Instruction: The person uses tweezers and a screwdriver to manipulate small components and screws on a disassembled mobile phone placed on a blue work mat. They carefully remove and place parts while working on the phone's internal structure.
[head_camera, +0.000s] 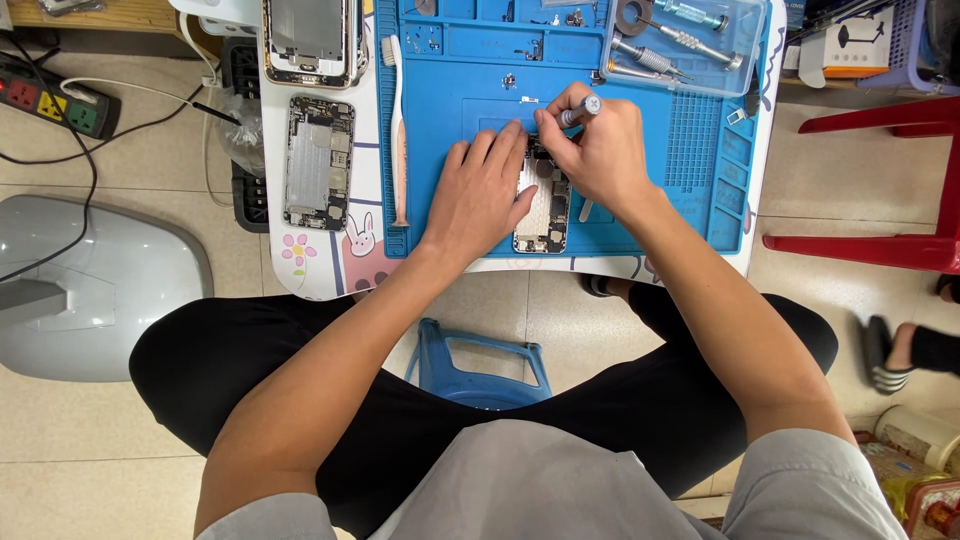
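An opened phone body (543, 215) with exposed boards lies on a blue repair mat (480, 90) on a small white table. My left hand (480, 190) lies flat on the phone's left edge, fingers spread over it. My right hand (590, 150) grips a small grey screwdriver (580, 108), tip pointing down at the phone's upper part. The hands hide most of the phone's top half.
A second opened phone body (318, 160) and a phone screen (308, 40) lie left of the mat, beside a white toothbrush (399, 130). A clear tray (680, 40) holds screwdrivers. A power strip (55, 100), red stool (900, 180) and another person's sandalled foot (895, 355) are around.
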